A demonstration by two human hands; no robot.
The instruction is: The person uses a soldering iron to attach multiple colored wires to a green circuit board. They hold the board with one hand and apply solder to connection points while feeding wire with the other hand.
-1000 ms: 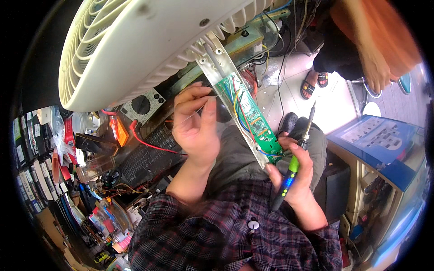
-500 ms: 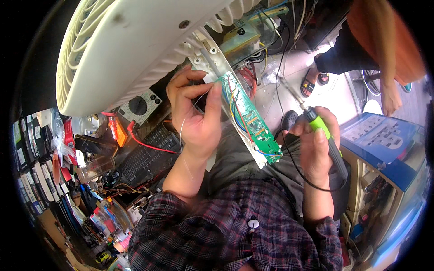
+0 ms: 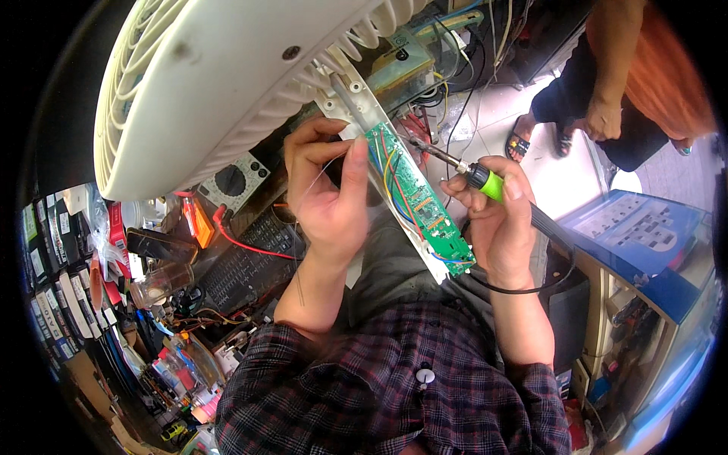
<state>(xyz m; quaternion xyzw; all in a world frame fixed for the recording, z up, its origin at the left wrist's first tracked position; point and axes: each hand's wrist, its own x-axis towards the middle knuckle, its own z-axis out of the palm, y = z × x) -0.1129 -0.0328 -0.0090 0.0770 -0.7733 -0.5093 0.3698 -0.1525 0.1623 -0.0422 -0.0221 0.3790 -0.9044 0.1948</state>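
Note:
A green circuit board (image 3: 422,206) with coloured wires lies along a long white plastic housing (image 3: 434,265) over my lap. The housing joins the white fan (image 3: 235,91) above. My left hand (image 3: 327,186) is at the board's upper left edge, thumb and fingers pinching a thin strand of solder wire (image 3: 320,173) that trails down past the wrist. On the board's right, my right hand (image 3: 502,227) grips a soldering iron (image 3: 491,186) by its green and black handle. Its metal tip points left, close to the board's upper part; I cannot tell whether it touches.
A multimeter (image 3: 233,180) with a red lead lies left, by a dark keyboard (image 3: 246,265). Boxes and small parts crowd the far left. A blue-topped cabinet (image 3: 644,243) stands right. Another person's hand (image 3: 604,120) and sandalled feet are at upper right. The iron's black cord loops below my right hand.
My right hand has moved left and up, swinging the soldering iron's tip toward the board. The left hand has barely shifted. The other person's hand has moved left and up.

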